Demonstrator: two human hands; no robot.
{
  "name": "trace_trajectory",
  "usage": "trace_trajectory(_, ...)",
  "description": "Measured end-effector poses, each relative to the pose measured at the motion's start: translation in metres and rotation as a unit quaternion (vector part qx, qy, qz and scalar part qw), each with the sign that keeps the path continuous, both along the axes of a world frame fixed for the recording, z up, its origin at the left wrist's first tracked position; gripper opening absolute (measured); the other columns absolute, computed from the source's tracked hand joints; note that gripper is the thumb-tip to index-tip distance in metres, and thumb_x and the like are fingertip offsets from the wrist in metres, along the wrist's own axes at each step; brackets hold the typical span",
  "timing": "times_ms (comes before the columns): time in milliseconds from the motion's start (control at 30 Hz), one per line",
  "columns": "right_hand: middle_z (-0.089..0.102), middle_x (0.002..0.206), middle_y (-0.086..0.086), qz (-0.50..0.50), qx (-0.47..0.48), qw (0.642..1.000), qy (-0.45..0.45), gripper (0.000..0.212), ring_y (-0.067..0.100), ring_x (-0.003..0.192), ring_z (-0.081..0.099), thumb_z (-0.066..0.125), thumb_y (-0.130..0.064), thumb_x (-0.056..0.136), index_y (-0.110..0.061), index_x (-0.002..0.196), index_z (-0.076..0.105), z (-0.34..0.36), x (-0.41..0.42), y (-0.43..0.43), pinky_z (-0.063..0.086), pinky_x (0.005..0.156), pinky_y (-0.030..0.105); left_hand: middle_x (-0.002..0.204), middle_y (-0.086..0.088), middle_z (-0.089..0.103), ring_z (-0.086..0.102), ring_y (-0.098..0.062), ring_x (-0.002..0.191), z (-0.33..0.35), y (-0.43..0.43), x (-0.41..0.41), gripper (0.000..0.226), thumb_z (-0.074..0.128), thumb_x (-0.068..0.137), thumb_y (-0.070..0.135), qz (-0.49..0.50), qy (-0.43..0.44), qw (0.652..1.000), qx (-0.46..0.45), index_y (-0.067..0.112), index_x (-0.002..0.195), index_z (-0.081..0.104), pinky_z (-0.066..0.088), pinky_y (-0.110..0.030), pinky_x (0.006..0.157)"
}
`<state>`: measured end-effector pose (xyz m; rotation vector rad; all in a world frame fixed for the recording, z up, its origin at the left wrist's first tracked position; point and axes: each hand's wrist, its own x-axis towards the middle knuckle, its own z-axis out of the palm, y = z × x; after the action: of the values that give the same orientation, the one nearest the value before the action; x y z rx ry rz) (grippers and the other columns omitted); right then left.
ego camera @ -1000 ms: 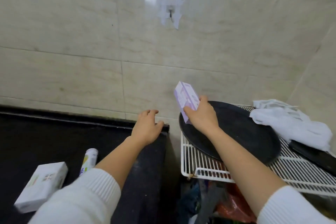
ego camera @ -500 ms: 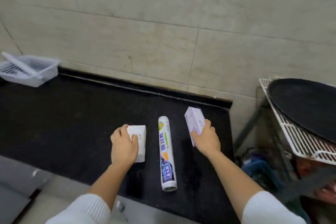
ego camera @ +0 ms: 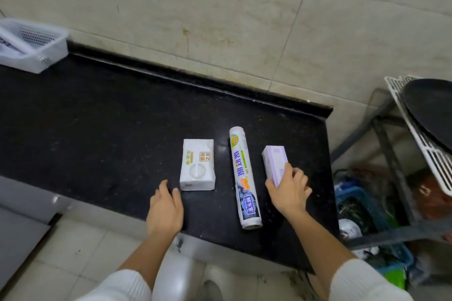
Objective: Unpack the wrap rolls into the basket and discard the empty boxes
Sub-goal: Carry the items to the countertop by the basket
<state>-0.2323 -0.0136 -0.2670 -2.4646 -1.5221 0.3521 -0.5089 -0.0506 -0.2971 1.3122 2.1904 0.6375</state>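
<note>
Three items lie side by side on the black counter (ego camera: 102,115). A white box (ego camera: 197,165) is on the left, a long printed wrap roll (ego camera: 244,177) in the middle, a lilac box (ego camera: 274,163) on the right. My right hand (ego camera: 288,190) rests on the near end of the lilac box, fingers curled around it. My left hand (ego camera: 165,208) hovers just in front of the white box, fingers apart, holding nothing. A white perforated basket (ego camera: 31,45) stands at the far left of the counter against the wall.
A white wire rack (ego camera: 425,144) carrying a round black pan (ego camera: 433,110) stands to the right of the counter. Below it sit a blue crate (ego camera: 362,205) and clutter. The tiled wall runs behind the counter; pale floor tiles lie below its front edge.
My right hand carried the lilac box from the rack to the counter and laid it beside the roll. My left hand slid off the white box and drew back toward me.
</note>
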Motion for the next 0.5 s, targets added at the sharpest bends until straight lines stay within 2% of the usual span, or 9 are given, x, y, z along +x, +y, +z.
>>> trace_trajectory(133, 0.038, 0.141, 0.009, 0.04, 0.084, 0.996, 0.007, 0.063, 0.028, 0.129, 0.032, 0.06, -0.037, 0.084, -0.015, 0.138, 0.037, 0.023, -0.018, 0.027, 0.027, 0.104, 0.047, 0.134, -0.021, 0.053, 0.049, -0.041, 0.12, 0.013, 0.02, -0.003, 0.052, 0.026, 0.099, 0.041, 0.028, -0.004, 0.999, -0.021, 0.015, 0.144, 0.025, 0.043, -0.051, 0.092)
trace_trajectory(200, 0.04, 0.14, 0.007, 0.073, 0.115, 0.99, 0.028, 0.061, 0.027, 0.129, 0.034, 0.06, -0.035, 0.086, -0.014, 0.139, 0.038, 0.032, -0.029, 0.037, 0.028, 0.105, 0.045, 0.14, -0.023, 0.044, 0.046, -0.044, 0.121, 0.023, 0.035, 0.002, 0.054, 0.027, 0.099, 0.042, 0.044, -0.039, 0.998, -0.014, 0.016, 0.146, 0.021, 0.04, -0.053, 0.095)
trace_trajectory(267, 0.042, 0.139, 0.006, 0.12, 0.121, 0.985, 0.038, 0.06, 0.025, 0.127, 0.038, 0.06, -0.033, 0.087, -0.014, 0.139, 0.038, 0.036, -0.041, 0.042, 0.032, 0.103, 0.042, 0.146, -0.022, 0.034, 0.038, -0.043, 0.127, 0.032, 0.046, 0.011, 0.056, 0.032, 0.098, 0.042, 0.016, -0.035, 0.999, 0.031, 0.017, 0.147, 0.021, 0.037, -0.053, 0.1)
trace_trajectory(367, 0.044, 0.135, 0.005, 0.167, 0.069, 0.983, 0.047, 0.059, 0.023, 0.122, 0.043, 0.061, -0.037, 0.087, -0.017, 0.138, 0.037, 0.027, -0.055, 0.042, 0.038, 0.098, 0.038, 0.154, -0.019, 0.018, 0.018, -0.04, 0.14, 0.036, 0.056, 0.031, 0.064, 0.041, 0.093, 0.049, -0.066, 0.017, 0.997, 0.037, 0.026, 0.149, 0.02, 0.027, -0.053, 0.111)
trace_trajectory(433, 0.045, 0.13, 0.006, 0.16, 0.015, 0.986, 0.047, 0.058, 0.021, 0.114, 0.047, 0.061, -0.041, 0.086, -0.019, 0.134, 0.037, 0.015, -0.059, 0.04, 0.044, 0.093, 0.036, 0.159, -0.017, 0.003, 0.003, -0.04, 0.144, 0.03, 0.062, 0.047, 0.077, 0.048, 0.085, 0.058, -0.101, 0.045, 0.994, -0.015, 0.033, 0.149, 0.013, 0.016, -0.055, 0.116)
trace_trajectory(500, 0.045, 0.125, 0.007, 0.14, -0.046, 0.987, 0.067, 0.06, 0.021, 0.108, 0.051, 0.061, -0.045, 0.085, -0.018, 0.131, 0.034, 0.004, -0.06, 0.037, 0.049, 0.089, 0.035, 0.159, -0.015, -0.013, -0.007, -0.04, 0.145, 0.023, 0.065, 0.059, 0.092, 0.053, 0.076, 0.064, -0.114, 0.067, 0.988, -0.076, 0.04, 0.148, 0.001, 0.012, -0.06, 0.114)
